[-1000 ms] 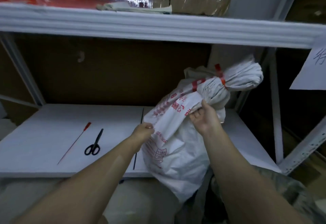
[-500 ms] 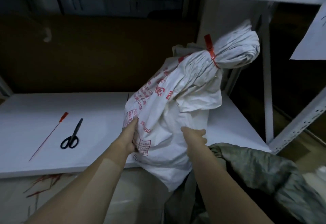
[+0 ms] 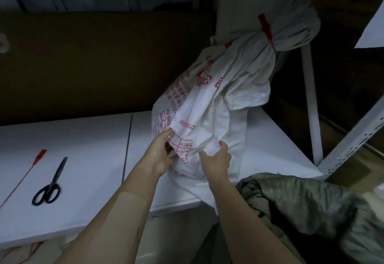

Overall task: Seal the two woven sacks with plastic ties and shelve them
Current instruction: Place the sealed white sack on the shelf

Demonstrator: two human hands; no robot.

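A white woven sack (image 3: 218, 105) with red print leans on the right part of the white shelf board (image 3: 83, 159), its lower end hanging over the front edge. A red plastic tie (image 3: 267, 30) cinches its neck, which points up and to the right. My left hand (image 3: 160, 153) grips the sack's lower left side. My right hand (image 3: 216, 159) grips a fold near its bottom. A loose red plastic tie (image 3: 22, 178) lies on the board at the far left. A second sack is not clearly in view.
Black scissors (image 3: 49, 184) lie beside the loose tie. A white shelf upright (image 3: 311, 101) and a slanted brace (image 3: 351, 137) stand right of the sack. Green camouflage cloth (image 3: 301, 203) sits at lower right. Brown cardboard backs the shelf. A paper sheet (image 3: 372, 29) hangs at upper right.
The sack has moved farther onto the shelf board. Both my hands have slid down from its upper part to its lower end. My view has dropped below the upper shelf.
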